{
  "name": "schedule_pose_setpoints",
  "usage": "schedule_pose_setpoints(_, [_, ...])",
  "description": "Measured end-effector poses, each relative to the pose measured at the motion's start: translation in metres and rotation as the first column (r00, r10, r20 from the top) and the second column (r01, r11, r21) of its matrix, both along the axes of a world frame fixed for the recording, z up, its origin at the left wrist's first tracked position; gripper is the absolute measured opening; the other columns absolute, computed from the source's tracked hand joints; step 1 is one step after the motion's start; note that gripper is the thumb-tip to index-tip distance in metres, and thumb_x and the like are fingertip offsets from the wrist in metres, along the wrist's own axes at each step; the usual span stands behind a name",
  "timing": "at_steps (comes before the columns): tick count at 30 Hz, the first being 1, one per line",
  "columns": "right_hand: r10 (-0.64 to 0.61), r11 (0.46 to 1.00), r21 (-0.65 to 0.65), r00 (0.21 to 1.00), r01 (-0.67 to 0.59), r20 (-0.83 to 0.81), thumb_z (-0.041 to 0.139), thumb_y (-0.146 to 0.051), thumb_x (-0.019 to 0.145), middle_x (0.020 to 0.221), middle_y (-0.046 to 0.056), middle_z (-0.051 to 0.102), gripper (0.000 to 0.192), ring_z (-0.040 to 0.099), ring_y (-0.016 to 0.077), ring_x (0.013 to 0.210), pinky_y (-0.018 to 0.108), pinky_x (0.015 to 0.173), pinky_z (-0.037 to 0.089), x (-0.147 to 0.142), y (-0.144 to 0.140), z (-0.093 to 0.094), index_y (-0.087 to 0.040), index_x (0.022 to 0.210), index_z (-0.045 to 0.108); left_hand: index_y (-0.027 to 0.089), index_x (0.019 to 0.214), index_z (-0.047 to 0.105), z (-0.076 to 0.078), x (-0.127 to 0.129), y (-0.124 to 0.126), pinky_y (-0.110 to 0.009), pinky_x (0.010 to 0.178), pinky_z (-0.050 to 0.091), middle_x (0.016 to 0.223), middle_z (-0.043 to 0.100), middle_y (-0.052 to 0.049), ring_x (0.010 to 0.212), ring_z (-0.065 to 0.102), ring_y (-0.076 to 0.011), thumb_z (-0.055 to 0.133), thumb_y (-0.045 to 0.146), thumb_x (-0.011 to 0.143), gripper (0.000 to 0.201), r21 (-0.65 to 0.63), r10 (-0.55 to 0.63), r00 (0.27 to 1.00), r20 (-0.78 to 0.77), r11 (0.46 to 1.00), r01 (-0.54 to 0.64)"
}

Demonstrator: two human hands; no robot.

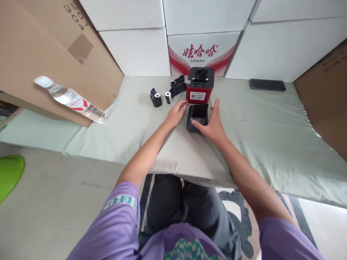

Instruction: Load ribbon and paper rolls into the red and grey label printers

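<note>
A small black receipt printer (197,124) sits on the pale cloth surface, with a dark strip standing up from its top. My right hand (214,124) grips its right side, the thumb on the top front and the fingers along the side. Stretched out at the printer's left back corner, my left hand (176,113) has its fingers open; whether they touch it I cannot tell. Directly behind stands a larger red and black receipt printer (200,94) with a white QR-code label. Left of it lie dark paper rolls (157,100), partly unrolled, and a roll with a white side (168,97).
A clear water bottle (73,101) leans at the left near a cardboard box (89,68). White cartons (132,52) line the back. A black phone (267,85) lies at the back right, near another brown box (322,90). The cloth-covered surface (255,144) ends before my knees.
</note>
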State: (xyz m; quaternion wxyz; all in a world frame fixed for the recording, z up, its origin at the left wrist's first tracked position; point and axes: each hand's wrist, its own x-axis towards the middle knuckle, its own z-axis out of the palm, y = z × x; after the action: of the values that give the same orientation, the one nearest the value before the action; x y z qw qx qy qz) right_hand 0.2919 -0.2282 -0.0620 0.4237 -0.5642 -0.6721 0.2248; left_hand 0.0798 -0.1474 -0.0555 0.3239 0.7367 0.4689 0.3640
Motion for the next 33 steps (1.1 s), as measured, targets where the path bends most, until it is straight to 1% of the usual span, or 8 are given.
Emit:
schedule_pose_setpoints(3, [0.160, 0.987, 0.025, 0.986, -0.159, -0.041, 0.086, -0.088, 0.062, 0.185, 0.023, 0.019, 0.165, 0.020, 0.0478, 0.174, 0.069, 0.140, 0.023, 0.013, 0.012, -0.004, -0.024, 0.179, -0.012, 0.028, 0.159, 0.054, -0.015, -0.001, 0.000, -0.057, 0.144, 0.013, 0.169, 0.058, -0.009, 0.169, 0.039, -0.0274, 0.036, 0.055, 0.113, 0.057, -0.104, -0.115, 0.976, -0.187, 0.990, 0.096])
schedule_pose_setpoints(5, [0.228, 0.974, 0.005, 0.973, -0.228, -0.044, 0.091, -0.086, 0.057, 0.186, 0.023, 0.019, 0.172, 0.018, 0.0471, 0.175, 0.069, 0.141, 0.020, 0.020, 0.017, -0.004, -0.022, 0.179, -0.012, 0.029, 0.164, 0.050, -0.019, -0.001, 0.003, -0.056, 0.145, 0.003, 0.179, 0.046, -0.007, 0.176, 0.020, -0.0263, 0.035, 0.054, 0.113, 0.059, -0.124, -0.156, 0.950, -0.270, 0.984, 0.127])
schedule_pose_setpoints(12, [0.344, 0.936, -0.043, 0.934, -0.349, -0.093, 0.099, -0.074, 0.055, 0.189, 0.017, 0.015, 0.178, 0.022, 0.0424, 0.175, 0.071, 0.140, 0.024, 0.034, 0.024, -0.006, -0.029, 0.178, -0.021, 0.018, 0.165, 0.049, -0.008, 0.006, -0.004, -0.055, 0.145, -0.004, 0.186, 0.029, -0.010, 0.178, 0.003, -0.0271, 0.028, 0.040, 0.113, 0.060, -0.143, -0.123, 0.885, -0.448, 0.988, 0.065])
schedule_pose_setpoints(20, [0.301, 0.940, -0.102, 0.934, -0.324, -0.195, 0.098, -0.080, 0.052, 0.189, 0.021, 0.007, 0.182, 0.042, 0.0446, 0.166, 0.068, 0.131, 0.042, 0.034, 0.027, -0.010, -0.029, 0.176, -0.024, 0.017, 0.169, 0.044, 0.002, 0.012, -0.016, -0.059, 0.144, -0.003, 0.188, 0.025, -0.010, 0.178, 0.002, -0.0303, 0.026, 0.038, 0.113, 0.063, -0.136, -0.097, 0.851, -0.515, 0.990, 0.030])
schedule_pose_setpoints(23, [0.293, 0.942, -0.101, 0.931, -0.320, -0.216, 0.094, -0.084, 0.055, 0.190, 0.019, 0.009, 0.177, 0.056, 0.0454, 0.154, 0.067, 0.122, 0.053, 0.034, 0.026, -0.009, -0.033, 0.176, -0.024, 0.018, 0.169, 0.045, 0.004, 0.012, -0.019, -0.057, 0.145, 0.001, 0.186, 0.029, -0.009, 0.178, 0.008, -0.0288, 0.025, 0.037, 0.113, 0.062, -0.121, -0.086, 0.863, -0.499, 0.992, 0.029])
schedule_pose_setpoints(27, [0.276, 0.944, -0.130, 0.942, -0.303, -0.192, 0.089, -0.086, 0.064, 0.189, 0.016, 0.014, 0.164, 0.073, 0.0433, 0.127, 0.063, 0.104, 0.065, 0.040, 0.029, -0.014, -0.037, 0.177, -0.019, 0.021, 0.166, 0.048, 0.005, 0.003, -0.016, -0.051, 0.145, 0.007, 0.177, 0.049, -0.007, 0.171, 0.034, -0.0233, 0.024, 0.040, 0.113, 0.060, -0.109, -0.100, 0.931, -0.350, 0.992, 0.066])
schedule_pose_setpoints(30, [0.296, 0.941, -0.111, 0.936, -0.320, -0.190, 0.081, -0.087, 0.072, 0.188, 0.013, 0.022, 0.150, 0.075, 0.0391, 0.117, 0.060, 0.097, 0.067, 0.047, 0.035, -0.023, -0.041, 0.178, -0.014, 0.026, 0.168, 0.044, -0.004, -0.005, -0.005, -0.053, 0.145, 0.009, 0.173, 0.055, -0.007, 0.167, 0.043, -0.0247, 0.045, 0.038, 0.106, 0.063, -0.133, -0.221, 0.952, -0.212, 0.972, 0.196])
schedule_pose_setpoints(33, [0.321, 0.934, -0.087, 0.921, -0.346, -0.222, 0.077, -0.087, 0.076, 0.185, 0.011, 0.028, 0.139, 0.076, 0.0339, 0.109, 0.056, 0.092, 0.067, 0.052, 0.042, -0.032, -0.046, 0.178, -0.008, 0.027, 0.161, 0.049, -0.020, -0.007, 0.007, -0.053, 0.141, 0.026, 0.167, 0.060, -0.011, 0.162, 0.049, -0.0283, 0.062, 0.037, 0.099, 0.064, -0.104, -0.259, 0.965, -0.043, 0.962, 0.254])
